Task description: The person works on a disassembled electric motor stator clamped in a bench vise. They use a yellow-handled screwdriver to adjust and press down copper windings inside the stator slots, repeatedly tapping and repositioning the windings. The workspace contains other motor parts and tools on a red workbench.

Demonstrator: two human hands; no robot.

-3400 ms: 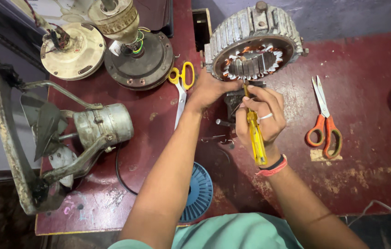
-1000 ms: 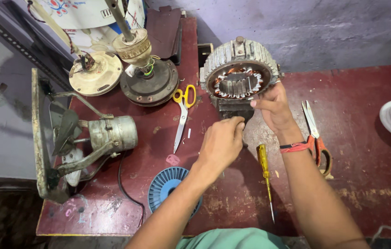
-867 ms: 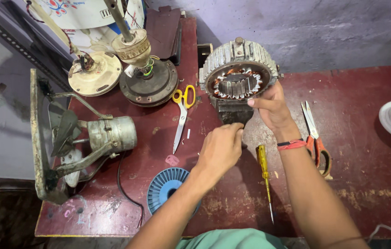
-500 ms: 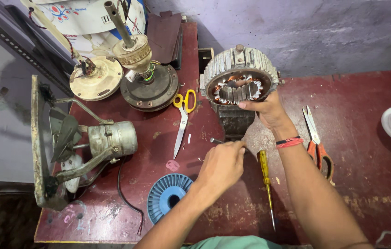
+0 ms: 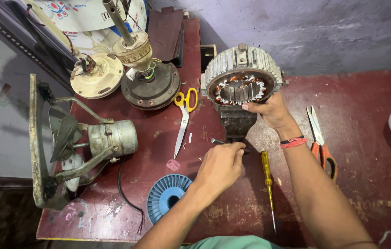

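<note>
Blue ribbed spool (image 5: 167,199): nearest me, flat on red table (image 5: 371,184).
Yellow screwdriver (image 5: 267,182): lying loose, just right of my left hand.
My left hand (image 5: 221,166): fingers pinched on small metal bolt (image 5: 217,141).
My right hand (image 5: 271,110): fingers curled on rim of motor stator (image 5: 241,87), standing on its mount mid-table.
Yellow-handled scissors (image 5: 184,115): left of stator.
Orange-handled scissors (image 5: 321,140): right of wrist.
Fan motors (image 5: 147,76): far left.

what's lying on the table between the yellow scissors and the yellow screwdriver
In the head view, the left hand pinching a small metal bolt sits between the yellow scissors and the yellow screwdriver.
</note>
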